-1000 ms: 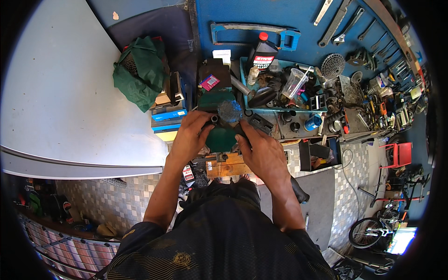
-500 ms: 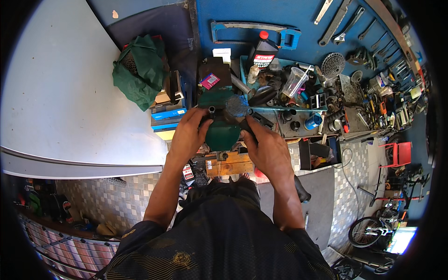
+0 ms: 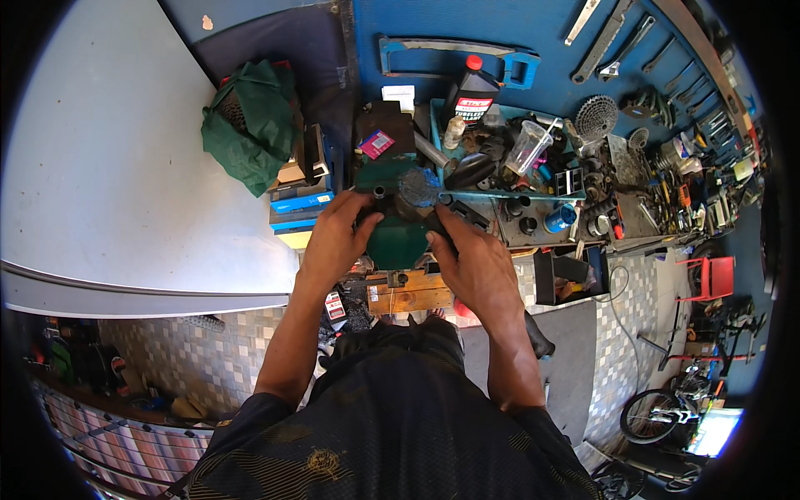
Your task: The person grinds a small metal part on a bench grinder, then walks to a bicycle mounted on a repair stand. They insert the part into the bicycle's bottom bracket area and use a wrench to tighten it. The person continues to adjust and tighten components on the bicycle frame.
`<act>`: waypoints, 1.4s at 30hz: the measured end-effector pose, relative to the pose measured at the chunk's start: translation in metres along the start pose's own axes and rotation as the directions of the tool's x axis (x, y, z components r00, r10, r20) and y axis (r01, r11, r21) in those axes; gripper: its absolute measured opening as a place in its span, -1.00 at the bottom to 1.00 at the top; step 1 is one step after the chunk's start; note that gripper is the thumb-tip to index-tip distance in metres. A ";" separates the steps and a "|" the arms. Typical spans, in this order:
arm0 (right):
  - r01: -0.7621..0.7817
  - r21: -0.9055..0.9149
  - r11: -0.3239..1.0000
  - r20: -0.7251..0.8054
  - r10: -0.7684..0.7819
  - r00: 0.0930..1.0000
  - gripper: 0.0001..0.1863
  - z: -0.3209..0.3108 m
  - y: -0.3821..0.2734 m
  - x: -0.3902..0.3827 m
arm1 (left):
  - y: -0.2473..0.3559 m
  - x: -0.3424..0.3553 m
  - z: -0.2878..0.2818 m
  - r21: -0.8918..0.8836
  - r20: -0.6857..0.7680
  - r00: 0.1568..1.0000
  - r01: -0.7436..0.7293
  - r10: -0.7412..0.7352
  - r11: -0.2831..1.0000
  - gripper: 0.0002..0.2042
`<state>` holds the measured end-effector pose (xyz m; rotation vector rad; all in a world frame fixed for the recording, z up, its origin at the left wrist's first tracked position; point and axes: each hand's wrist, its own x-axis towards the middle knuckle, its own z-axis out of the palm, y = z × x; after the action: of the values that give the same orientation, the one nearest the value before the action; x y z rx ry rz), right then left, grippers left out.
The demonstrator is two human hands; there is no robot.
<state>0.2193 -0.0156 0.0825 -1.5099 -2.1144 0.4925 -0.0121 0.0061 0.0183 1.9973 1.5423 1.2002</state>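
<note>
A bicycle repair workshop, and a crowded one.
Over here wrenches [image 3: 603, 40] hang in a row on the blue wall [image 3: 558, 79], with a hacksaw [image 3: 450, 47] and a toothed cassette [image 3: 596, 117] near them; a teal tray [image 3: 517, 195] of greasy odds and ends sits below, and off to my right a bicycle [image 3: 679, 411] stands on the tiles [image 3: 623, 333].

The left hand [image 3: 336, 232] pinches a dark tube [image 3: 379, 192] and the right hand [image 3: 473, 260] a dark piece [image 3: 436, 223] at a green vise [image 3: 395, 245].
</note>
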 end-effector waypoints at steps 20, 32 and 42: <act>0.029 -0.050 0.998 0.018 -0.028 0.999 -0.53 0.000 -0.011 0.010 | -0.001 -0.001 0.002 0.008 -0.011 0.999 -0.048 0.048 0.999 -0.75; 0.054 -0.077 0.996 0.017 -0.053 0.998 -0.53 0.002 -0.010 0.013 | -0.002 -0.001 0.001 -0.018 -0.005 0.998 -0.055 0.055 0.998 -0.76; 0.028 -0.112 0.993 0.022 -0.025 0.999 -0.51 -0.002 -0.017 0.012 | -0.003 -0.001 0.001 -0.024 -0.006 0.999 -0.052 0.052 0.998 -0.76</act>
<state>0.2048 -0.0092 0.0958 -1.5414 -2.2080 0.3875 -0.0134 0.0069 0.0151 2.0319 1.4798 1.2393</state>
